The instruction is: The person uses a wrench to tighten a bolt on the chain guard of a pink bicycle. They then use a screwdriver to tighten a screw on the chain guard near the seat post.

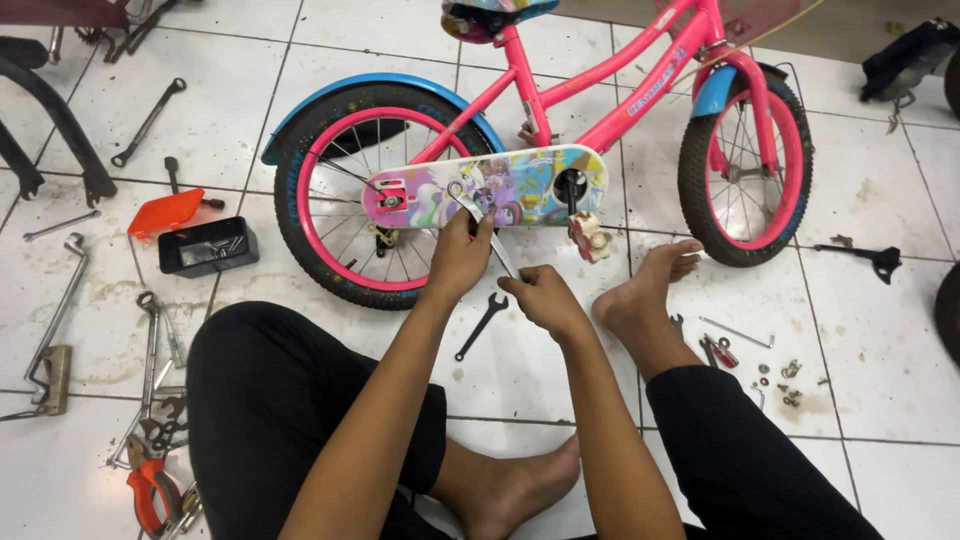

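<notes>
Work centres on the rear half of a small pink bicycle [640,90] standing across the upper middle of the frame. The left hand [458,258] is closed around a combination spanner [480,225] whose ring end sits against the patterned chain guard [500,187], just right of the rear hub; the right hand [545,298] grips the spanner's lower end, so both hands are grasping the one tool. Judged from this view, the job is mid-course: the chain guard, both wheels and the pedal are mounted, while a scatter of nuts and washers [785,378] at lower right lies unfitted (whether these belong to this bicycle cannot be told). A second spanner [482,325] lies on the tiled floor [880,330] below the hands. At centre left a black tray [208,246] holds small metal parts, too small to identify; an orange lid [165,212] touches its upper left edge.
</notes>
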